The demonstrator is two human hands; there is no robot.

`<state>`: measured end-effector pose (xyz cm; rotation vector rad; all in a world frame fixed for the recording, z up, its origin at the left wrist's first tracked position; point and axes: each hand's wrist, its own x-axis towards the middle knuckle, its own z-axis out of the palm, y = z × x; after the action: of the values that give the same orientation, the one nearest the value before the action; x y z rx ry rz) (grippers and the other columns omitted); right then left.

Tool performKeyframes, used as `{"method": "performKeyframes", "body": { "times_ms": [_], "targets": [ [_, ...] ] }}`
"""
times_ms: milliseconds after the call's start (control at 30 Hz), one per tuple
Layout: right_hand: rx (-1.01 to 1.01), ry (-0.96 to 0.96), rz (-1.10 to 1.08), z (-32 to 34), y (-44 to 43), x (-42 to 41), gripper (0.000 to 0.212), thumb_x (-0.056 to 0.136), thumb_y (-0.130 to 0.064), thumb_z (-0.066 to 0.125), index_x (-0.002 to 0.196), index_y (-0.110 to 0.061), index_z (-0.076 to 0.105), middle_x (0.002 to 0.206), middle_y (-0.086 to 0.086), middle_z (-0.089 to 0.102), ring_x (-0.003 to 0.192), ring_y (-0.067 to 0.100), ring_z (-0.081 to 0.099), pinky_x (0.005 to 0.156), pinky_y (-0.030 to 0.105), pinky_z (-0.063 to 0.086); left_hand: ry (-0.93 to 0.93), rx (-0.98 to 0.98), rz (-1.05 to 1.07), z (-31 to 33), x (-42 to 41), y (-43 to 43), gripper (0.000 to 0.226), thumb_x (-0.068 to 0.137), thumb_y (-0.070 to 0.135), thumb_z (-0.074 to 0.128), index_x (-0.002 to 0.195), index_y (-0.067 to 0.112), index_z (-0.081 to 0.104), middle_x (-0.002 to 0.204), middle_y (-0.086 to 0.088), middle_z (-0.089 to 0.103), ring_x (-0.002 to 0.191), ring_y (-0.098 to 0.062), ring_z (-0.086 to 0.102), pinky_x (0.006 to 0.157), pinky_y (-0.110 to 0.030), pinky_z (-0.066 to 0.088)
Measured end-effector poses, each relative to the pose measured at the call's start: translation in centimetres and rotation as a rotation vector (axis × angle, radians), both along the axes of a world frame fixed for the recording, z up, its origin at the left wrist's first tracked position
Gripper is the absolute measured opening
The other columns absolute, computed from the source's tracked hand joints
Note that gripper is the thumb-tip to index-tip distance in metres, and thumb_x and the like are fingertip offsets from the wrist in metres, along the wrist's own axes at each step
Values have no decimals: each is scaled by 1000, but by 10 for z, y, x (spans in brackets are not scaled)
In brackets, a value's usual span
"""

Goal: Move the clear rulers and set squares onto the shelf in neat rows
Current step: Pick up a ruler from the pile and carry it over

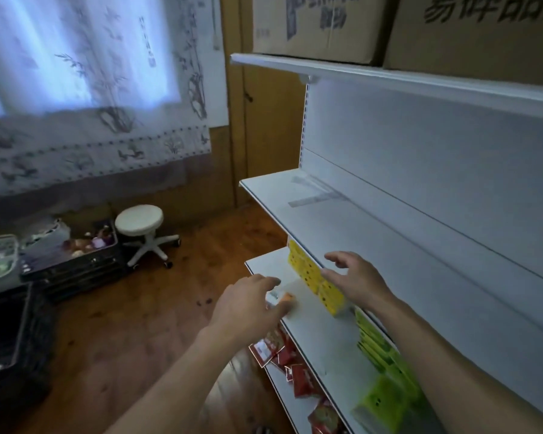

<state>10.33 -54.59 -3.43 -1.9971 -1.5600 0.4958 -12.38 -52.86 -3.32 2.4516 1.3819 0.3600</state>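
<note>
Reaching up from the bottom edge, two bare forearms stretch toward a white metal shelving unit. The left hand [248, 303] lies over a small orange-and-white packet [281, 298] at the front of the lower white shelf [311, 327]; blur hides whether its fingers pinch the packet or merely touch it, so I cannot tell. The right hand [355, 280] hovers with fingers spread apart and holding nothing, just above a row of yellow dotted packs [309, 274] standing on that shelf. Lime-green packs [380, 346] sit further right on the same shelf, and red foil packets [295, 371] lie on the level beneath.

Above, the middle white shelf [373, 245] carries the clear plastic rulers and set squares [311, 199], lying flat at its far left end close to the back panel, well apart from both hands. Brown cardboard boxes [320, 26] rest on the top shelf. Across the wooden floor [138, 324] stand a white round stool [140, 220] and black plastic crates [76, 264], below a printed pale curtain [76, 73].
</note>
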Motion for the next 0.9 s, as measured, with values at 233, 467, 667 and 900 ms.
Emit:
{"method": "performKeyframes", "body": {
  "times_ms": [233,467,667,900],
  "targets": [
    [-37,79,-27,-12,145,19,40,90,-36,60,128,-25,55,133,-4,53,117,12,52,93,26,40,31,13,-20,1,24,136,54,88,62,50,133,33,51,131,13,56,117,-9,52,92,-29,49],
    [-95,79,-76,-16,241,39,41,91,-40,58,129,-26,55,134,-5,52,121,13,50,94,26,37,-16,8,-55,-5,52,245,49,89,59,51,130,32,53,128,14,59,112,-7,56,87,-27,53],
    [-119,53,-224,-22,310,64,43,90,-39,59,130,-25,54,137,-3,50,123,17,49,97,27,36,-33,9,-151,-14,79,338,50,89,58,52,131,32,53,127,13,60,109,-8,59,83,-24,55],
    [-186,-81,-456,-23,391,93,43,85,-32,62,127,-23,57,131,4,54,117,23,53,94,31,45,-31,-5,-330,-10,110,455,50,89,58,51,132,32,52,127,12,59,110,-9,58,86,-25,54]
  ]
}}
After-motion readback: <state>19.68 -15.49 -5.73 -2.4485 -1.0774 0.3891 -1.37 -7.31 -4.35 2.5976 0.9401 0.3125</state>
